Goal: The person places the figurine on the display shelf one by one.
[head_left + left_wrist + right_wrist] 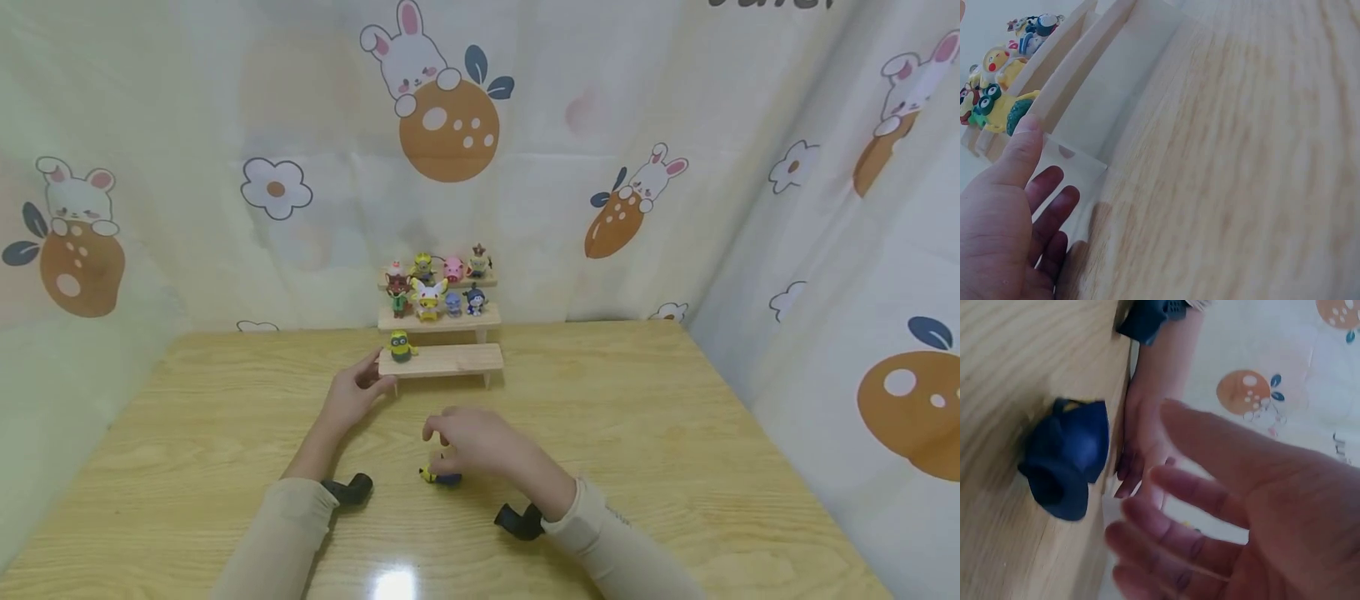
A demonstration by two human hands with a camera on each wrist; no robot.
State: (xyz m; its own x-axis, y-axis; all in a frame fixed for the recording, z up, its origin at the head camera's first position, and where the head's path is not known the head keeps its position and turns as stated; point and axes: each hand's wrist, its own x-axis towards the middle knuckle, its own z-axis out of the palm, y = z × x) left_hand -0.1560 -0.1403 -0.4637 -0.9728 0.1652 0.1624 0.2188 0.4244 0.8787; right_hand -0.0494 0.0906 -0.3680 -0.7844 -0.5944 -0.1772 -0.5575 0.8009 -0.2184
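My left hand (356, 393) is at the left end of the lowest shelf (450, 360) of a wooden tiered stand. In the left wrist view its thumb (1022, 153) touches the shelf end beside a yellow-and-green minion figure (1002, 111), while the other fingers are loosely bent below. That minion (401, 346) stands upright on the shelf's left part. My right hand (480, 442) hovers over a small dark blue and yellow figure (450, 480) lying on the table. In the right wrist view, a gap separates the spread, relaxed fingers from this blue figure (1069, 456).
Several small figures stand on the middle shelf (450, 323), and several more, including a pink pig (453, 268), on the top one. Black curved wrist pieces sit by the left cuff (352, 489) and right cuff (519, 522). A printed curtain (540, 208) hangs behind the table (637, 417).
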